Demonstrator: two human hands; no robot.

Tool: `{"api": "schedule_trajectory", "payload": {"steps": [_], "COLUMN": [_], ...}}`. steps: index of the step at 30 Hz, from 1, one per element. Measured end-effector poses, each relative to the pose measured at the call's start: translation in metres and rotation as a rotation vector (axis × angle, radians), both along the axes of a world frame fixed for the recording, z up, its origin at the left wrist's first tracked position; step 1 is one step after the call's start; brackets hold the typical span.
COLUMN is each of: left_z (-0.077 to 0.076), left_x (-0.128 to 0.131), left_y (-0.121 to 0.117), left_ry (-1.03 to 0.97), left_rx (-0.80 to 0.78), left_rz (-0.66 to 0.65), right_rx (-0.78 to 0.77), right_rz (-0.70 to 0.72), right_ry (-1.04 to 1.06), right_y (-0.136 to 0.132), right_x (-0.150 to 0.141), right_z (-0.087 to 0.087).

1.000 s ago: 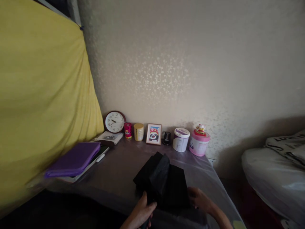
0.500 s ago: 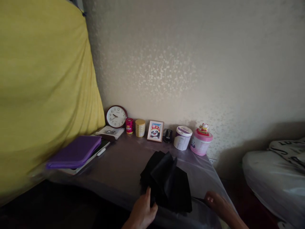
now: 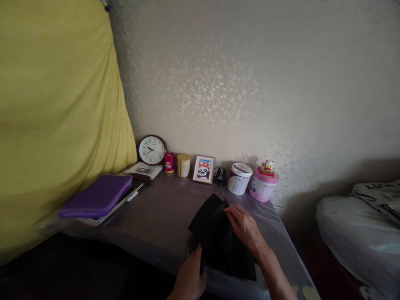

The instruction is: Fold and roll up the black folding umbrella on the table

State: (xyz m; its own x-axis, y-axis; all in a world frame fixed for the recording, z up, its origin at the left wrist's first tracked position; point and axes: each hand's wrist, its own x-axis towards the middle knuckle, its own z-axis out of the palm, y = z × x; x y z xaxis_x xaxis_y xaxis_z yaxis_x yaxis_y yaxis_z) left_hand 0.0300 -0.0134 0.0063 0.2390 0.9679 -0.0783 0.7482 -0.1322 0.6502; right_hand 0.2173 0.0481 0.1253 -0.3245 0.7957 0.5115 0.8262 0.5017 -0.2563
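A black folding umbrella (image 3: pixel 215 237) with loose, folded fabric panels lies over the table's near edge. My left hand (image 3: pixel 191 271) is closed around its lower left end, thumb pointing up along the cloth. What part sits inside that grip is mostly hidden. At the upper right of the umbrella, my right hand (image 3: pixel 245 227) pinches a panel's edge between thumb and fingers. Its forearm crosses the right side of the fabric.
Along the wall stand a clock (image 3: pixel 152 150), a red can (image 3: pixel 169 162), a yellow-lidded jar (image 3: pixel 183 166), a picture frame (image 3: pixel 203 169), a black stapler-like item (image 3: pixel 220 176), a white tub (image 3: pixel 239 179) and a pink tub (image 3: pixel 264 186). A purple folder (image 3: pixel 96 196) lies left.
My right hand has moved left and up from beside the umbrella onto its fabric, taking a panel edge. My left hand keeps its grip. The panels lie flatter.
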Motion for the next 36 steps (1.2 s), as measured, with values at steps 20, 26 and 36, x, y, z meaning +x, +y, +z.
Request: {"api": "schedule_trajectory", "payload": {"steps": [20,26,36], "left_z": [0.017,0.013,0.017], "left_x": [0.000,-0.003,-0.001], "left_y": [-0.008,-0.005,-0.006], "left_ry": [0.096,0.085,0.319], "left_rx": [0.005,0.032,0.052], "left_rz": [-0.013,-0.001,-0.034], "right_rx": [-0.242,-0.229,-0.190], "right_rz": [0.014,0.038,-0.101], "right_ry": [-0.544,-0.529,-0.354], "right_y": [0.039,0.041,0.055], "right_x": [-0.034,-0.026,-0.032], "right_z": [0.011,0.013,-0.009]}}
